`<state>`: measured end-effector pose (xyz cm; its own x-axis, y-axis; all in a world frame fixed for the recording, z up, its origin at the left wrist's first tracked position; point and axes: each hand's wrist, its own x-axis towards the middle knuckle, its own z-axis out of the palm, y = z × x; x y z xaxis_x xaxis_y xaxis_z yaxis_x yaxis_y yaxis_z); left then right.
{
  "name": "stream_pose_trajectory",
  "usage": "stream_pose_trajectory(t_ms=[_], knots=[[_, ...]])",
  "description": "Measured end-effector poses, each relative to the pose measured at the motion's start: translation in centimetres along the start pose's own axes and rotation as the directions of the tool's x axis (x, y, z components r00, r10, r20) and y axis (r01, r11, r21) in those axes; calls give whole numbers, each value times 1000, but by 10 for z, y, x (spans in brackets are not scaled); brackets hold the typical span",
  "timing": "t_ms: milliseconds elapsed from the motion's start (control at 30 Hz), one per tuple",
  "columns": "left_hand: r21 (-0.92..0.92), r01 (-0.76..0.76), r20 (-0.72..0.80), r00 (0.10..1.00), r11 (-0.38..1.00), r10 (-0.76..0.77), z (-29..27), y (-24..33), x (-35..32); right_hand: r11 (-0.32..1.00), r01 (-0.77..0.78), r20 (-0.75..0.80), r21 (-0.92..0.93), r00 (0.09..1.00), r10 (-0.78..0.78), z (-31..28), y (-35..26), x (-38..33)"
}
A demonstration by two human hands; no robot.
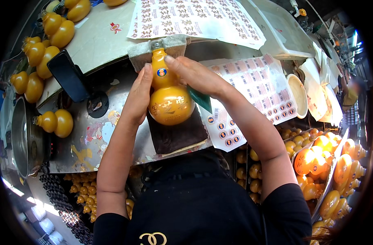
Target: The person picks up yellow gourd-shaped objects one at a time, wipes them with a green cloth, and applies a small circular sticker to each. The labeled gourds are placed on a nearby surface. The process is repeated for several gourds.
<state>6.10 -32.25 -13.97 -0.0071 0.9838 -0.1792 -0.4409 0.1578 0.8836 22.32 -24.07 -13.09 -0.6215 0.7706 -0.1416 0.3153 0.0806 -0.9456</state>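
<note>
A glossy yellow gourd-shaped bottle [172, 110] lies on a dark cloth pad [170, 139], its clear threaded neck pointing away over a folded grey cloth [176, 45]. Gold characters mark its wide lower bulb. A round blue-and-orange sticker [162, 72] sits on the smaller upper bulb. My left hand [141, 94] grips the bottle's left side, thumb up beside the sticker. My right hand [196, 77] closes on the other side, its thumb pressed near the neck. From under that palm sticks out a flat green piece [200, 100], like a scraper; how it is held is hidden.
A sticker sheet [251, 87] lies right of the bottle, with a larger printed sheet [194, 20] beyond. A phone on a stand [69, 75], a metal bowl [25, 136] and more gourd bottles [55, 122] stand left. Crated bottles [317, 159] fill the right; a white tray [278, 30] stands far right.
</note>
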Motion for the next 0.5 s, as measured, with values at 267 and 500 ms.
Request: stream_pose_trajectory(t_ms=[267, 500], knots=[[217, -140, 104, 987, 966, 120, -9, -6, 3, 980, 77, 8, -184, 997, -77, -1, -7, -5], [161, -63, 161, 986, 985, 36, -16, 1, 0, 999, 41, 38, -33, 998, -39, -2, 4, 0]])
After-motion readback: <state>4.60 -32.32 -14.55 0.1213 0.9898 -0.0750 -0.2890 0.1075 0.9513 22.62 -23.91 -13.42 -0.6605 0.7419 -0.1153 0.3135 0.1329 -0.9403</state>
